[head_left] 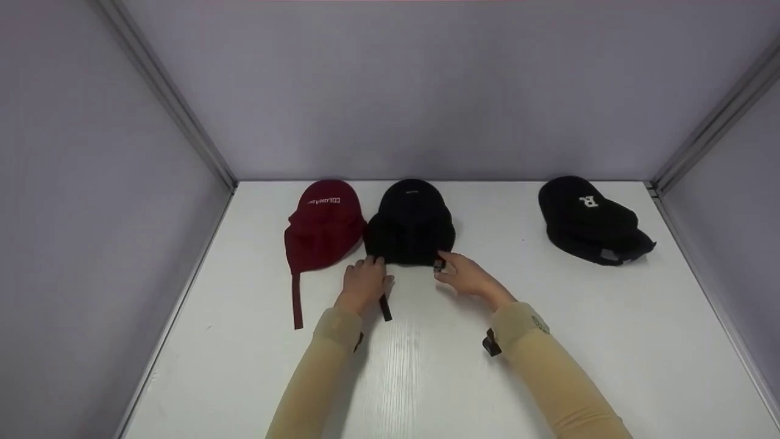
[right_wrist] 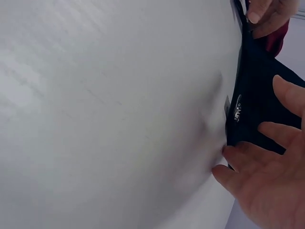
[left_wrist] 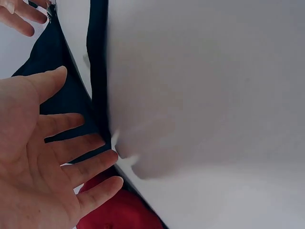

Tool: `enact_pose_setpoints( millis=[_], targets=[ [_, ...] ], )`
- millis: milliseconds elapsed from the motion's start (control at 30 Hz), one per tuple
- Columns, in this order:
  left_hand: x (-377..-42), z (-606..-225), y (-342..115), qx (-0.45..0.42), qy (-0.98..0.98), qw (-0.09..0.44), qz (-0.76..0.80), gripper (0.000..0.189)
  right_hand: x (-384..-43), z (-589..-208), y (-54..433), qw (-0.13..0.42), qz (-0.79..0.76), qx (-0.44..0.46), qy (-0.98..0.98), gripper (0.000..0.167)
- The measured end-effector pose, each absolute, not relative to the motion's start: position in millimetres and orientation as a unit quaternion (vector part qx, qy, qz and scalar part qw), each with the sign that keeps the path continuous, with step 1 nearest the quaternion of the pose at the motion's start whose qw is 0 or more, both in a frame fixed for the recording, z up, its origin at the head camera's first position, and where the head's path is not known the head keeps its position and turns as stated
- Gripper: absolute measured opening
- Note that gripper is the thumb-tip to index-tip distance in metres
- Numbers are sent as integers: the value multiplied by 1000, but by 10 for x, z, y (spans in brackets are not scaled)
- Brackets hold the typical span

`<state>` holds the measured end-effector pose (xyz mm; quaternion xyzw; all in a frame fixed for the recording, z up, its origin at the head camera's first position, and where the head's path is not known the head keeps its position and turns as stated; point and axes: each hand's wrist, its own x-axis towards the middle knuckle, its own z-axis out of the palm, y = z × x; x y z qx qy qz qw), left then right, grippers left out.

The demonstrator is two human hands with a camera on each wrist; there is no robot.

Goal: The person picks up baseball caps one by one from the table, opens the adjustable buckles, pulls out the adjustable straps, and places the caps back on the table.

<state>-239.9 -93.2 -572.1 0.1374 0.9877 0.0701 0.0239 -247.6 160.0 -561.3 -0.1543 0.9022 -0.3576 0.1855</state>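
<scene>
A black cap [head_left: 414,213] lies flattened at the back middle of the table, small lettering near its far edge. My left hand [head_left: 364,283] rests at its near left corner, over a dangling black strap [head_left: 385,308]. In the left wrist view its fingers [left_wrist: 93,167] are spread and fairly straight, touching the fabric edge. At the near right corner is my right hand [head_left: 469,275], beside a small metal buckle [right_wrist: 237,109]. Its fingers [right_wrist: 228,176] look relaxed against the cap's edge in the right wrist view, without a clear pinch.
Left of the black cap lies a red cap [head_left: 326,228], its strap [head_left: 297,305] trailing forward; their edges touch. Another black cap [head_left: 588,219] with a white letter sits farther right. Panel walls [head_left: 414,91] enclose the white table [head_left: 402,378] at the back and sides.
</scene>
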Motion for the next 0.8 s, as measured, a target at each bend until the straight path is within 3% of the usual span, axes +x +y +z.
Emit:
enact_pose_setpoints(
  millis=[800],
  targets=[
    [-2089,-5651,-679,151,981,8,126,56,-2029,-5585,2136,178,-432,-132,874,67]
  ],
)
